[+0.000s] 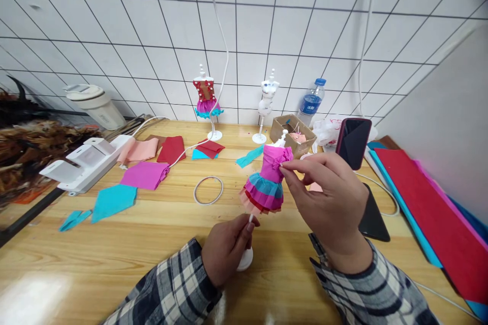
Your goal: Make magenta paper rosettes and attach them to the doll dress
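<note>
A miniature dress form (271,175) wears a magenta bodice and a layered skirt of blue, magenta, red and peach. My left hand (231,249) is wrapped round its thin white stand, just above the round white base (246,260). The form tilts slightly to the right. At the bodice's right side, thumb and forefinger of my right hand (330,198) pinch at a gathered magenta trim (285,156). Whether anything small sits between those fingertips is hard to see. The other fingers of that hand curl loosely.
Two more dress forms, one dressed (207,96) and one white (267,101), stand at the wall. A cardboard box (282,124), water bottle (311,101) and phone (354,143) are behind my right hand. Crepe pieces (145,175), a white ring (208,190) and a power strip (86,162) lie left.
</note>
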The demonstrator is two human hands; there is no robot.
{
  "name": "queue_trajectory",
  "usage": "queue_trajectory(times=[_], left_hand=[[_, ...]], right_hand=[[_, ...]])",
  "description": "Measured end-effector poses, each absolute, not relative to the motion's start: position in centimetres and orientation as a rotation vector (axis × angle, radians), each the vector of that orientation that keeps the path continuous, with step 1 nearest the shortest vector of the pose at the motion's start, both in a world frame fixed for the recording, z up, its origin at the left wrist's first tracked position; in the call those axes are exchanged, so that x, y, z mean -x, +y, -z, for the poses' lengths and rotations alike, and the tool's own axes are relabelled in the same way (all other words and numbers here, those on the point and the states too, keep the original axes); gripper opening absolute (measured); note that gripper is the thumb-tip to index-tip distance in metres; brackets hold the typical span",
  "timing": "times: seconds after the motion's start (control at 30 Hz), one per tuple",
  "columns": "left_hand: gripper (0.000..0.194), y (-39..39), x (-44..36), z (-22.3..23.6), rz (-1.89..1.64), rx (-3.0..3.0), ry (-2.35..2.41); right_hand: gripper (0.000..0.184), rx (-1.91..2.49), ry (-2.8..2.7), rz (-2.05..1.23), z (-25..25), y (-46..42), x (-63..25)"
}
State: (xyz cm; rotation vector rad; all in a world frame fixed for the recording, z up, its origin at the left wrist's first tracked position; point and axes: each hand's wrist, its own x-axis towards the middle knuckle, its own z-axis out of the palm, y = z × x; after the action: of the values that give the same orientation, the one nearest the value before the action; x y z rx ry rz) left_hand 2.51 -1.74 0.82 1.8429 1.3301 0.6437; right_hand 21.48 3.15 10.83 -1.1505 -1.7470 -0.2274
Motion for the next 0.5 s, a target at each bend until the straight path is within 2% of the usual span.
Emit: queue_trajectory(times=[0.5], left_hand=[[0.035,-1.55,-2.3,-0.59,-0.619,-1.944,1.356]], right_hand=[[0.007,1.262,-1.79,0.168,-11.59,2.87,-21.84]])
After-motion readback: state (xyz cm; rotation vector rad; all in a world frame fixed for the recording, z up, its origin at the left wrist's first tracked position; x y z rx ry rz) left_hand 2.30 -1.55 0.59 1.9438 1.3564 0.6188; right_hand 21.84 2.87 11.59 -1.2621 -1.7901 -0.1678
